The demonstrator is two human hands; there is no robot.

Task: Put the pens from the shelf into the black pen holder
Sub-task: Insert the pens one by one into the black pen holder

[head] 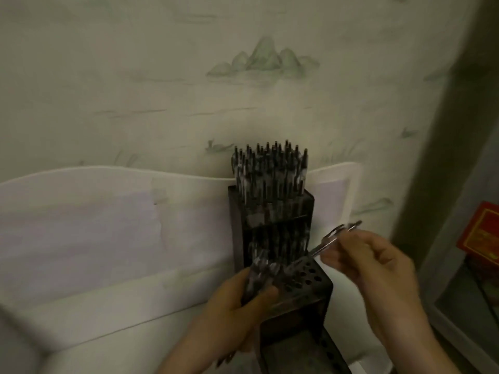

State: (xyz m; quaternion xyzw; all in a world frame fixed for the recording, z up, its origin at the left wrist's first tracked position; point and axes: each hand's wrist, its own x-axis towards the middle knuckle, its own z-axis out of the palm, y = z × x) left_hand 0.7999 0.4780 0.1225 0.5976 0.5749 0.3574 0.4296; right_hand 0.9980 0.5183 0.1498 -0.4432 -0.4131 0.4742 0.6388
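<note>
— Against the pale wall [162, 76] painted with faint green hills, what's the biggest thing?

— A white board [94, 225] leaning on it, running nearly the full width. In front of that stands the black pen holder [270, 225], stepped into tiers.

— What's in it?

— The tall back tier is packed with upright pens [270, 168], caps bristling above its rim. The low front tier [310, 282] has a grid of round holes; the ones on its right side show open, while the left side is hidden.

— Hidden by what?

— The left hand [237, 306], curled around a bundle of pens [262, 273] held right at that front tier.

— And the right hand [378, 265]?

— It pinches a single pen [334, 236] between thumb and fingertips, slanted, its lower tip just above the front tier's back right corner. It's blurred, so I can't tell whether it touches.

— Anything else?

— A red box [480, 228] far right, in a shelf.
</note>
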